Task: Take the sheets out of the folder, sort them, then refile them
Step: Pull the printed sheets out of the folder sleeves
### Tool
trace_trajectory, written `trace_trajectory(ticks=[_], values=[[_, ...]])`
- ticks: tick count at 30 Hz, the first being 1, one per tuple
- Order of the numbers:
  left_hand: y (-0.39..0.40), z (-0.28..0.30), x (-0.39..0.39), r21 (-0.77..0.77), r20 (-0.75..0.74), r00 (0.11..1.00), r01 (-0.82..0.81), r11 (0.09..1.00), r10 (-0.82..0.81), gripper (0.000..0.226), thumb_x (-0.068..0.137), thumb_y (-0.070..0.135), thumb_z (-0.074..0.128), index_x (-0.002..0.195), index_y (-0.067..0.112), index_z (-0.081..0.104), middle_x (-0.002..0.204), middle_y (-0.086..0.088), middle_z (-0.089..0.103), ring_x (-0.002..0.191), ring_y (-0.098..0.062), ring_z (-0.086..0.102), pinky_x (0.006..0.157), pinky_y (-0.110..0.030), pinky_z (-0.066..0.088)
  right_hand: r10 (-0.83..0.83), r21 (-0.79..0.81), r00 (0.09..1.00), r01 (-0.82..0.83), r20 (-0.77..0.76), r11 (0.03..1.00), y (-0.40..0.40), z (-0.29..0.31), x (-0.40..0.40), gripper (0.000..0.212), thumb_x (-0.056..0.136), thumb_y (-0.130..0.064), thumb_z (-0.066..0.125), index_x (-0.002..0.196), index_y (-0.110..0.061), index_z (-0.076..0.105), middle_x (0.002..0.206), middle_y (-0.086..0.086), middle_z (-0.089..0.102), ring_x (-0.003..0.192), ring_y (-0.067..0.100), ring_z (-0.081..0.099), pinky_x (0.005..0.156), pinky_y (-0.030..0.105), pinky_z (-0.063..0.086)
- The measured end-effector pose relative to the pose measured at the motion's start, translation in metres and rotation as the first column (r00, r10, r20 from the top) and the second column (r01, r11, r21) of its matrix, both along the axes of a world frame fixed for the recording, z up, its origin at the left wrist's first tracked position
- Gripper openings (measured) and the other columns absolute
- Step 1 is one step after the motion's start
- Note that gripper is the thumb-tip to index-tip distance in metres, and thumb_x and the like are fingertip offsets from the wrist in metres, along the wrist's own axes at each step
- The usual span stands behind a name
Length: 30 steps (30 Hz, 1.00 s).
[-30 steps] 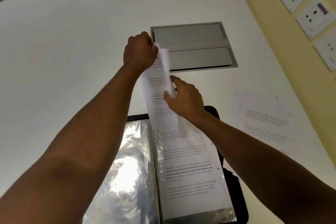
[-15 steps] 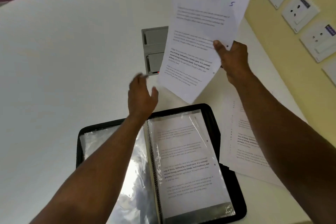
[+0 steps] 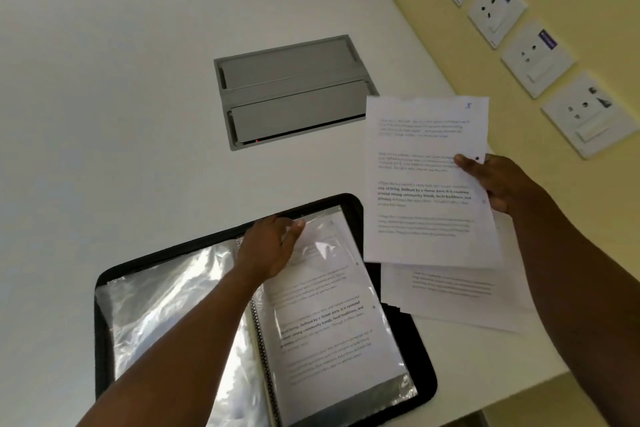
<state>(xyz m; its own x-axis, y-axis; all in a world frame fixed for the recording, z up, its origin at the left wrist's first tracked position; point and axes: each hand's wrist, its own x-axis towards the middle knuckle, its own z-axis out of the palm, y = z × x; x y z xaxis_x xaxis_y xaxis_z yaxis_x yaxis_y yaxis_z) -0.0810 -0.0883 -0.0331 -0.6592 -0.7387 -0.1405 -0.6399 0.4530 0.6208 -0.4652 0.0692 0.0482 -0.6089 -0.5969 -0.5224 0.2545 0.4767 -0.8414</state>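
I see a big white surface [image 3: 104,97], and I take the black folder [image 3: 424,388] lying open on it as my landmark. Beyond the folder, a grey lidded box [image 3: 291,80] is sunk into the surface. Just to the right of the folder lies a pile of loose sheets [image 3: 457,302], and its near corner rests on the folder's right edge.

My right hand [image 3: 502,184] is up above that pile. Its thumb and fingers pinch the right edge of one sheet [image 3: 426,184]. The sheet's long side runs away from me, and a blue 5 sits in its far right corner.

My left hand [image 3: 266,250] is on the folder's right page, near the far end. Its fingers are curled at the open top of the clear sleeve [image 3: 346,340], but I cannot tell if they grip it. There is a printed page inside.

I think the held sheet goes straight down onto the pile next. The right hand is the nearer one, and the pile is right under it.
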Motion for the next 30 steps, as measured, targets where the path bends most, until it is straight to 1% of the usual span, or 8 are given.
trace_trajectory(ticks=[4, 9, 12, 15, 18, 20, 25, 30], values=[[-0.001, 0.005, -0.016, 0.130, 0.004, 1.000, -0.019, 0.991, 0.018, 0.052, 0.089, 0.064, 0.050, 0.098, 0.016, 0.069, 0.092, 0.004, 0.066, 0.090, -0.013, 0.061, 0.078, -0.031, 0.048, 0.033, 0.229, 0.996, -0.013, -0.084, 0.973, 0.035, -0.022, -0.009, 0.021, 0.085, -0.027, 0.072, 0.097, -0.011, 0.066, 0.110, 0.015, 0.068, 0.088, 0.024, 0.068, 0.071, 0.033, 0.060], [-0.003, 0.003, -0.031, 0.109, 0.127, 0.991, 0.039, 0.993, -0.053, 0.025, 0.083, 0.027, 0.073, 0.104, 0.015, 0.067, 0.106, -0.001, 0.068, 0.102, -0.020, 0.062, 0.090, -0.035, 0.049, 0.009, 0.365, 0.975, 0.074, -0.221, 0.928, 0.057, -0.039, -0.016, 0.021, 0.086, -0.018, 0.073, 0.075, -0.009, 0.058, 0.087, 0.015, 0.063, 0.044, 0.005, 0.061, 0.035, 0.013, 0.041], [0.001, 0.010, -0.037, 0.160, 0.091, 0.995, 0.029, 0.987, -0.044, 0.023, 0.084, 0.013, 0.069, 0.106, 0.014, 0.064, 0.096, 0.000, 0.068, 0.090, -0.017, 0.064, 0.078, -0.027, 0.050, 0.016, 0.413, 0.949, 0.122, -0.314, 0.902, 0.062, -0.048, -0.021, 0.032, 0.084, -0.025, 0.075, 0.104, -0.002, 0.064, 0.114, 0.023, 0.064, 0.079, 0.025, 0.067, 0.061, 0.026, 0.054], [0.006, 0.016, -0.043, 0.188, 0.086, 0.995, 0.029, 0.982, -0.046, 0.042, 0.085, 0.010, 0.065, 0.126, 0.016, 0.057, 0.086, 0.002, 0.064, 0.078, -0.011, 0.060, 0.067, -0.017, 0.043, 0.173, 0.556, 0.805, 0.220, -0.568, 0.802, 0.064, -0.054, -0.015, 0.060, 0.083, -0.040, 0.073, 0.127, -0.005, 0.054, 0.124, 0.017, 0.062, 0.115, 0.036, 0.056, 0.094, 0.041, 0.046], [0.011, 0.022, -0.050, 0.210, 0.094, 0.994, 0.029, 0.977, -0.050, 0.027, 0.085, 0.008, 0.061, 0.111, 0.015, 0.068, 0.089, 0.001, 0.067, 0.081, -0.012, 0.062, 0.079, -0.023, 0.051, 0.148, 0.368, 0.555, 0.309, -0.819, 0.877, 0.058, -0.060, 0.017, 0.042, 0.085, -0.030, 0.070, 0.117, -0.005, 0.060, 0.110, 0.017, 0.064, 0.106, 0.039, 0.055, 0.087, 0.044, 0.045], [0.015, 0.030, -0.049, 0.226, 0.057, 0.997, 0.030, 0.974, -0.044, 0.017, 0.086, 0.006, 0.059, 0.091, 0.015, 0.072, 0.093, 0.001, 0.069, 0.086, -0.009, 0.061, 0.080, -0.017, 0.047, 0.126, 0.228, 0.492, 0.153, -0.861, 0.962, 0.046, -0.066, 0.054, 0.028, 0.085, -0.026, 0.072, 0.103, -0.005, 0.067, 0.097, 0.015, 0.066, 0.091, 0.035, 0.060, 0.080, 0.038, 0.045], [0.021, 0.055, 0.003, 0.319, -0.184, 0.928, -0.254, 0.913, 0.323, 0.005, 0.087, 0.009, 0.063, 0.087, 0.010, 0.067, 0.093, -0.002, 0.068, 0.088, -0.012, 0.061, 0.076, -0.021, 0.044, 0.443, 0.160, 0.761, -0.420, -0.475, 0.893, 0.012, -0.027, 0.185, 0.023, 0.083, -0.045, 0.070, 0.090, -0.024, 0.070, 0.085, -0.008, 0.070, 0.074, -0.001, 0.062, 0.068, 0.018, 0.047], [0.017, 0.069, 0.005, 0.643, -0.303, 0.757, -0.285, 0.710, 0.578, 0.024, 0.087, -0.003, 0.053, 0.094, 0.011, 0.071, 0.100, -0.004, 0.072, 0.093, -0.013, 0.063, 0.082, -0.025, 0.047, 0.756, 0.218, 0.647, -0.727, -0.102, 0.651, 0.020, -0.037, 0.238, 0.091, 0.053, -0.093, 0.051, 0.115, -0.029, 0.065, 0.109, -0.006, 0.071, 0.093, 0.006, 0.067, 0.088, 0.034, 0.056]])
